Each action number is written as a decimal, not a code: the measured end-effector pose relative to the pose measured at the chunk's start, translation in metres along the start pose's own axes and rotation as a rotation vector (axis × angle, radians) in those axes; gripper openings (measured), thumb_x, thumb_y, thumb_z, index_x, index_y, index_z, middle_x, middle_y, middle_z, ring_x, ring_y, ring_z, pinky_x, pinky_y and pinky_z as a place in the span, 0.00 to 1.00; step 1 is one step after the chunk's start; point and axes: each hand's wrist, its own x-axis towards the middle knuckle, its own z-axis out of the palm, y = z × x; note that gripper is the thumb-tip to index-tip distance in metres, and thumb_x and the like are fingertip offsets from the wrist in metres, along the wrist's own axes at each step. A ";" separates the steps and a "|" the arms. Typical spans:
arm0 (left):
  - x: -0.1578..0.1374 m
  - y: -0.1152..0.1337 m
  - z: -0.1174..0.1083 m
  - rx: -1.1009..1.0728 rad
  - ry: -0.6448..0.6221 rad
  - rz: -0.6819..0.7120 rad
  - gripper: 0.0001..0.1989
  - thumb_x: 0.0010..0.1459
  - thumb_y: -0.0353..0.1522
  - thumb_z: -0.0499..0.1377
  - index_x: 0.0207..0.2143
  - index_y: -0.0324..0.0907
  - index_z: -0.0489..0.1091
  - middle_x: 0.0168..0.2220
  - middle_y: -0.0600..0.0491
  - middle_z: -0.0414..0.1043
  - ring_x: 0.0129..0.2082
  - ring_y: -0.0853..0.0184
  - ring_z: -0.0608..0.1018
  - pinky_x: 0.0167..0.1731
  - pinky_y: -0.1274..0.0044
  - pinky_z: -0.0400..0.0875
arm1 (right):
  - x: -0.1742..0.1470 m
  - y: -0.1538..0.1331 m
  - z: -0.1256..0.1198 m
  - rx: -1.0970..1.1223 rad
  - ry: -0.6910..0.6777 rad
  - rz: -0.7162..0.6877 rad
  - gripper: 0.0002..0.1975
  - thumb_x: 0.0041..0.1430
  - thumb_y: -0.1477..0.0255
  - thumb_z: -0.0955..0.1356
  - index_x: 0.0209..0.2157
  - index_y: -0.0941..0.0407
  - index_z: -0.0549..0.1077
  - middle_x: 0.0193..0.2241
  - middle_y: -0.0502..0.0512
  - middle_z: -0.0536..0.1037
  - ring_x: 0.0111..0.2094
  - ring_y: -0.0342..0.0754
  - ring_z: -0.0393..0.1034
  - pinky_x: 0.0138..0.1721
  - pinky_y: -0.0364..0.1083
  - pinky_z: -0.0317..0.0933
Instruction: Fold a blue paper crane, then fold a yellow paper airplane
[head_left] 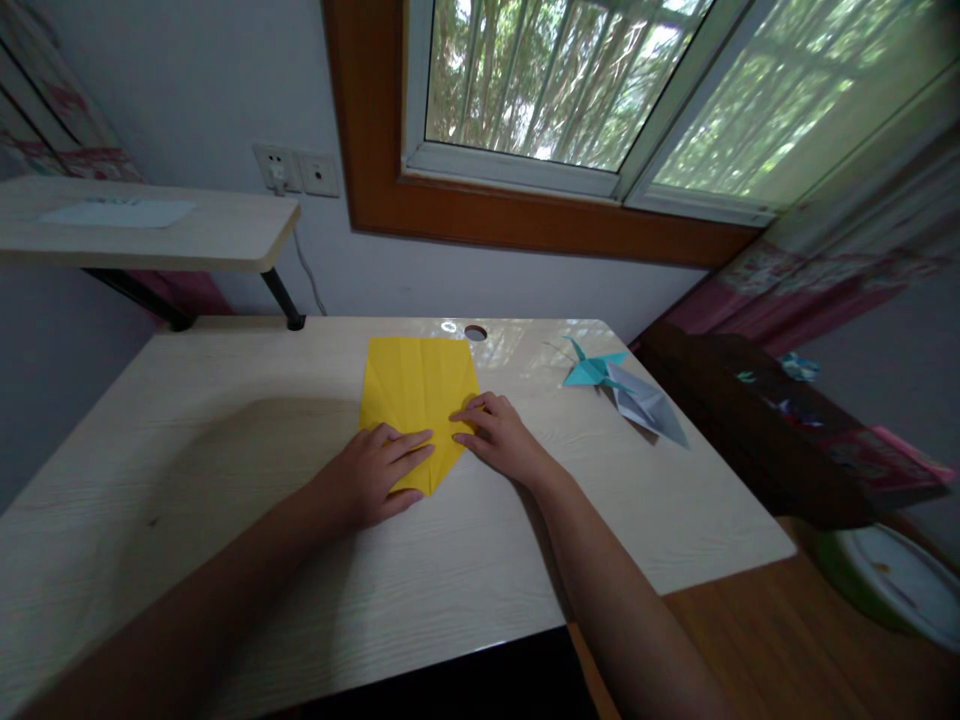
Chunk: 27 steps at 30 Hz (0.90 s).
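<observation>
A sheet of yellow paper [421,385] lies on the desk in front of me, with straight crease lines and its near corners angled in toward a blunt point. My left hand [382,472] rests on the lower left part of the paper, fingers stretched and apart. On the right edge, my right hand [499,435] touches the paper with its thumb and fingertips, which are spread a little. Both palms are turned down, so the undersides of the fingers are hidden.
A teal folded paper bird [591,368] and a grey-white folded paper piece [646,402] sit on the right of the pale desk [247,450]. A raised shelf [225,235] stands at the back left. The cable hole [475,333] is near the back edge, below the window [540,90].
</observation>
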 end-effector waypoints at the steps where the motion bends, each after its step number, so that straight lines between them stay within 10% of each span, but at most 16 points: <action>1: 0.000 0.000 0.001 0.002 0.000 -0.006 0.30 0.67 0.45 0.56 0.67 0.44 0.62 0.67 0.48 0.63 0.53 0.53 0.69 0.55 0.61 0.62 | 0.000 0.000 0.000 -0.002 -0.002 0.004 0.14 0.64 0.64 0.71 0.51 0.48 0.77 0.46 0.58 0.74 0.49 0.54 0.69 0.52 0.58 0.65; 27: 0.001 -0.001 0.008 0.032 0.030 -0.026 0.32 0.69 0.48 0.52 0.69 0.43 0.58 0.66 0.46 0.64 0.50 0.54 0.70 0.54 0.63 0.63 | -0.004 0.022 0.004 -0.134 0.131 0.326 0.27 0.60 0.73 0.69 0.61 0.49 0.68 0.49 0.62 0.72 0.49 0.61 0.66 0.51 0.60 0.64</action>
